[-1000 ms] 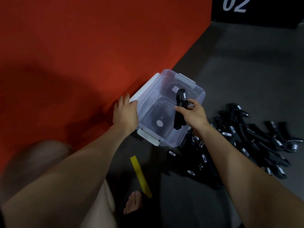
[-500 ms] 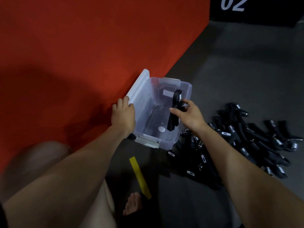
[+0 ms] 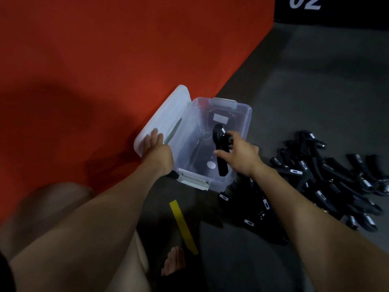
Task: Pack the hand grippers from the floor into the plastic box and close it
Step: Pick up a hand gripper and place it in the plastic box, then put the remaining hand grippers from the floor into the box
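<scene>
A clear plastic box (image 3: 245, 116) stands on the grey floor beside the red mat. Its lid (image 3: 166, 119) is swung up and leans to the left. My left hand (image 3: 156, 153) grips the lid's near edge and holds it up. My right hand (image 3: 240, 153) reaches over the box's right side and holds a black hand gripper (image 3: 220, 148) inside the box, spring end at the top. A pile of several black hand grippers (image 3: 315, 182) lies on the floor to the right of the box.
A red mat (image 3: 105, 70) covers the floor to the left of the box. A yellow tape strip (image 3: 183, 224) lies on the grey floor near my bare foot (image 3: 173, 261). A dark panel with white digits (image 3: 307, 3) stands at the back right.
The lid has swung from nearly over the box to fully upright at the left under my left hand. My right hand has lowered the hand gripper deeper into the box.
</scene>
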